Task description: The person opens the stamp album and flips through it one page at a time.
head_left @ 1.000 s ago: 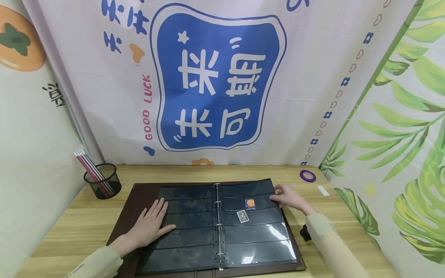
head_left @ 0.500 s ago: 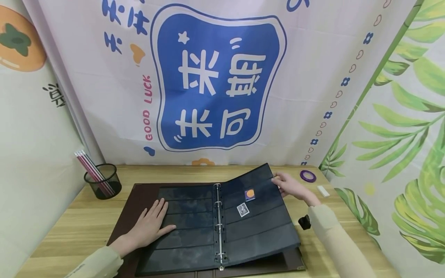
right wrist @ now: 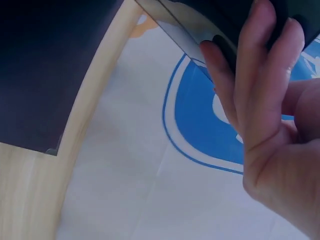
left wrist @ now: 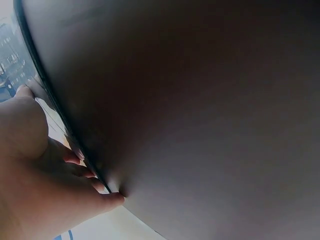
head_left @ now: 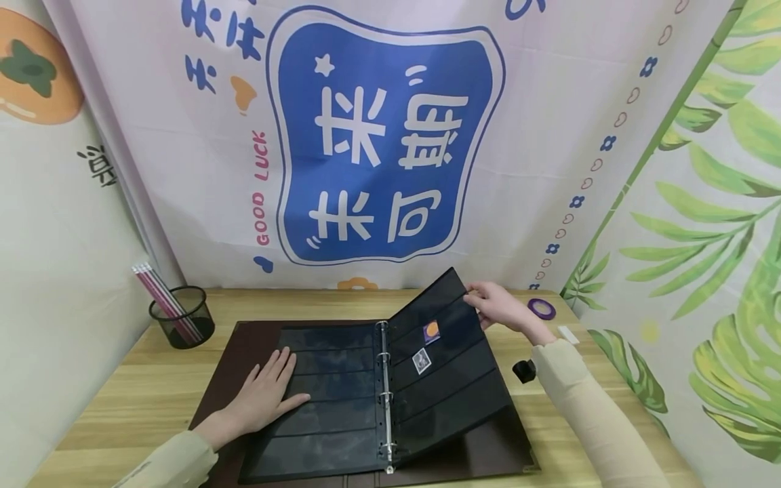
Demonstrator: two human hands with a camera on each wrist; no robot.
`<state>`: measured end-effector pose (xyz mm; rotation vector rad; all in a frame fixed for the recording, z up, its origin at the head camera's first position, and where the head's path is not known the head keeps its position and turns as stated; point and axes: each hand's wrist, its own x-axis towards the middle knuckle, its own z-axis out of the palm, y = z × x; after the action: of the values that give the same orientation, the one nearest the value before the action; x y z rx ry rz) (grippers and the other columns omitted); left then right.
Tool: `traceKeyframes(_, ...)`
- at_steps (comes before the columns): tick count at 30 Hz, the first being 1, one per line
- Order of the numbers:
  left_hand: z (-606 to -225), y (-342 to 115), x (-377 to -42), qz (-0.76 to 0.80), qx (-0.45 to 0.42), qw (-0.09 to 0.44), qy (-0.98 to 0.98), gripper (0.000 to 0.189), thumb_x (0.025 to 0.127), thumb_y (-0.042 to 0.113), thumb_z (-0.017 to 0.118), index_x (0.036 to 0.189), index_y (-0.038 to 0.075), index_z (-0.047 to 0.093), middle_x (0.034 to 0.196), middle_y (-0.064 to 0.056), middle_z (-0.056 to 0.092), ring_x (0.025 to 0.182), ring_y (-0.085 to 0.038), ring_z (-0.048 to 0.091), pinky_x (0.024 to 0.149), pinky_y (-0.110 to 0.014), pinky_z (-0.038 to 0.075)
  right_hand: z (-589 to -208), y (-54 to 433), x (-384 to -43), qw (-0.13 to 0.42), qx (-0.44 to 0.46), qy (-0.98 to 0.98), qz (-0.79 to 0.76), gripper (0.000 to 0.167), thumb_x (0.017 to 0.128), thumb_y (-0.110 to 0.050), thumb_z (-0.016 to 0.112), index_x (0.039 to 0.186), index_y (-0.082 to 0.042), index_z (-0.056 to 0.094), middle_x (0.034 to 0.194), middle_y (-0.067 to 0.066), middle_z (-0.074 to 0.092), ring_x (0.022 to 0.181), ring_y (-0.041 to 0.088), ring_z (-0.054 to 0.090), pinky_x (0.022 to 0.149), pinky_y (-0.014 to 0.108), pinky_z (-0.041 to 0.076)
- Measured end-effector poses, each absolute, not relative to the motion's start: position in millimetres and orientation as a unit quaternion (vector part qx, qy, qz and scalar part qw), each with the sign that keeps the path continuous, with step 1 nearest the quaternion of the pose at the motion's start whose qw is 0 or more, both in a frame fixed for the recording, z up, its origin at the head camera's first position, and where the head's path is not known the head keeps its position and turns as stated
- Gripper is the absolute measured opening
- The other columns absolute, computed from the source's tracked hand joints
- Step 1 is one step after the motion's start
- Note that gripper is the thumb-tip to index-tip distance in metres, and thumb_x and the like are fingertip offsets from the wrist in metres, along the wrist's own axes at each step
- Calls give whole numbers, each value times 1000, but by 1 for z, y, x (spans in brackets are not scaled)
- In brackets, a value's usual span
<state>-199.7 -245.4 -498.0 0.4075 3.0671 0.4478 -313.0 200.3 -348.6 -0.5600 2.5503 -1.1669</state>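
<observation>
A brown ring-binder stamp album (head_left: 228, 366) lies spread on the wooden table. Its black left page (head_left: 338, 383) is flat, and my left hand (head_left: 262, 393) rests on that page's outer part with fingers straight. With my right hand (head_left: 502, 306) I pinch the outer edge of the black right page (head_left: 445, 390), which slants up from the metal rings (head_left: 386, 396). That page carries a purple stamp with an orange disc (head_left: 431, 331) and a grey stamp (head_left: 422, 361). In the right wrist view my right fingers (right wrist: 260, 75) are on the page's edge.
A black mesh cup (head_left: 189, 322) with several pencils (head_left: 161, 291) stands at the back left. At the back right lie a purple tape roll (head_left: 541, 309) and a white block (head_left: 568, 335). A small black object (head_left: 524, 371) shows beside the right sleeve.
My right hand has raised the right page from nearly flat to a steep slant, moving up and left. Brown cover now shows underneath. My left hand has stayed put.
</observation>
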Motion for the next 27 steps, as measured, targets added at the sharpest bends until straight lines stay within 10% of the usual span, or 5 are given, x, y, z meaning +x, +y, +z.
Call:
traceKeyframes(13,-495,-244,-202,133,130,3,983,93,92,63,55,153,-4,32,161,-28,25,148,-48,24,112,-72,24,-368,225,-320,213,-124,847,-472,29,106,-14,44,130,1,40,77,1,40,50,5,38,50,20,47)
traceKeyframes(22,-499,-244,-201,138,130,10,982,94,92,65,52,153,-3,31,161,-27,24,149,-47,23,112,-73,23,-380,232,-323,248,-93,816,-514,30,107,-13,43,134,-2,38,80,0,57,56,4,59,54,20,52)
traceKeyframes(27,-499,-244,-200,143,131,7,981,94,92,65,53,153,-4,32,161,-28,24,149,-48,23,111,-73,23,-361,223,-319,240,-114,824,-500,35,107,-14,41,139,-1,34,79,-1,48,51,2,45,52,18,48)
